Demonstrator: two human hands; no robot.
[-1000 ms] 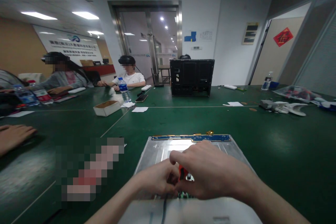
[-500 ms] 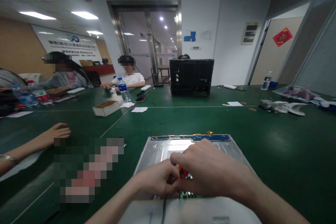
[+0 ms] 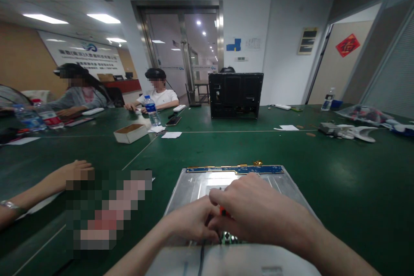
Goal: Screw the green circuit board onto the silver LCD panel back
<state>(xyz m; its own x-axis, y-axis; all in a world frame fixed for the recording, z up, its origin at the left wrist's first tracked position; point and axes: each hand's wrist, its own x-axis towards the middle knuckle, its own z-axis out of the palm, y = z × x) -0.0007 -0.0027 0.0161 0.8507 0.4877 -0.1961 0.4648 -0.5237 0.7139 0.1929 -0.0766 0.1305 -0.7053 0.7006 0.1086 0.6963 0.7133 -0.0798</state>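
Observation:
A flat silver metal panel (image 3: 181, 189), like the back of a display, lies in front of me, with a blue circuit strip (image 3: 223, 170) along its far edge. My right hand (image 3: 258, 211) curls over the panel, closed around a red screwdriver (image 3: 223, 211); only a bit of its handle shows and the tip is hidden. Close against it, my left hand (image 3: 197, 220) has its fingers bent in a pinch low by the tool; what they hold is hidden. Part of a green circuit board (image 3: 230, 239) shows beneath the hands. A dark cable (image 3: 202, 258) runs toward me.
A black monitor-like casing (image 3: 236, 95) stands upright across the green table (image 3: 349, 207). An open cardboard box (image 3: 131, 134) and a water bottle (image 3: 151, 111) are at back left. White and metal parts (image 3: 349, 131) lie right. A neighbour's arm (image 3: 42, 187) rests at left.
My right hand has turned slightly and sits a touch lower, with less of the red handle showing. My left fingers have barely shifted. The neighbour's hand at left moved a little rightward.

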